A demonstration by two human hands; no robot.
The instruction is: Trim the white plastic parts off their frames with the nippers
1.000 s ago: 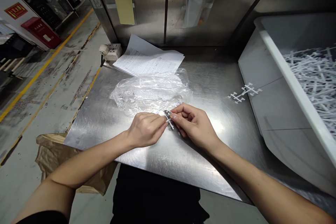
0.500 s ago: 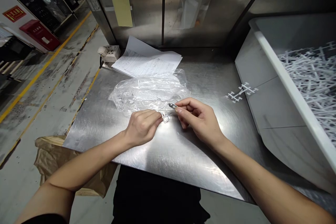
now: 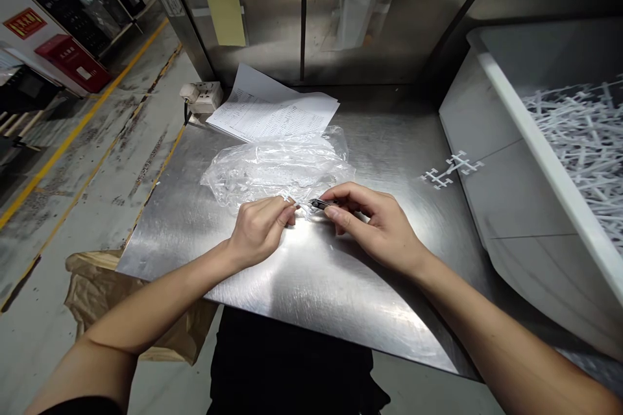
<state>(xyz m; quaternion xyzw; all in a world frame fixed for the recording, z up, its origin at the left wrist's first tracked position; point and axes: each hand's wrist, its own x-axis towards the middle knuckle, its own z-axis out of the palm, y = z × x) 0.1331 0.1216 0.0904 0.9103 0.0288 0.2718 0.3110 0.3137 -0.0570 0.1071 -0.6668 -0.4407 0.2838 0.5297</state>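
Note:
Between the thumb and fingers of my left hand (image 3: 261,228) is a small white plastic sprue (image 3: 302,206), partly hidden by the fingertips. My right hand (image 3: 372,224) pinches a small dark metal nail clipper (image 3: 319,203), its tip pointing left against the sprue. Both hands are over the steel table (image 3: 311,292), close together. Just behind them lies a crumpled clear plastic bag (image 3: 272,165) with small pieces inside that I cannot make out. Another branched white sprue (image 3: 451,169) rests at the right, beside the bin.
A large grey bin (image 3: 516,207) full of white sprues (image 3: 584,142) stands at the right. Printed sheets (image 3: 277,107) lie behind the bag, near a power socket (image 3: 205,97). Brown paper (image 3: 97,285) sits below the table's left edge. A steel panel (image 3: 272,13) rises at the back.
The nail clipper moved off the sprue to the right and up, then came back against it. My left hand turned the sprue and shifted slightly left.

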